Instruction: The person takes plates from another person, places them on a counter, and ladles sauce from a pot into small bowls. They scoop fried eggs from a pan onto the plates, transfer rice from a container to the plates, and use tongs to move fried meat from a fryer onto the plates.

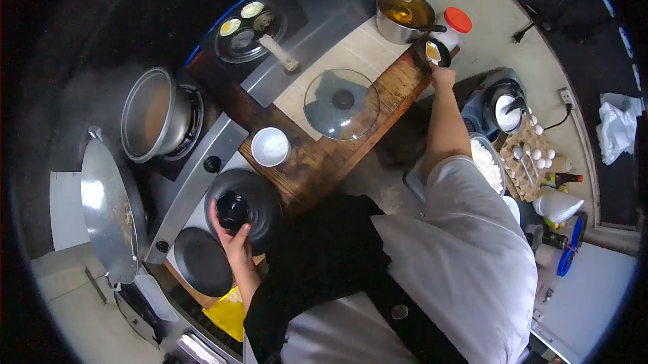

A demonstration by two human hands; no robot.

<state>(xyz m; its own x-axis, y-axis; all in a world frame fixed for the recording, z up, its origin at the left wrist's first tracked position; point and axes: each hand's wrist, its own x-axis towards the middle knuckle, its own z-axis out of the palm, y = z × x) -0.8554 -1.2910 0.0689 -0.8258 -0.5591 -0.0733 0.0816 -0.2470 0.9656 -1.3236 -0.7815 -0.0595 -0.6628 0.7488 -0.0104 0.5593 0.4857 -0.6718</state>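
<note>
Apron aside, left hand's gripping a bowl, right hand a dish at the worktop's far-right corner: keep 'em level.

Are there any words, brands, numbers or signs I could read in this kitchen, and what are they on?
None can be read.
Small dark bottle: its label is too small and blurred.
Yellow packet: no legible print.
Stove knob: any marking is too small.
Red-lidded jar: no readable text.
</note>
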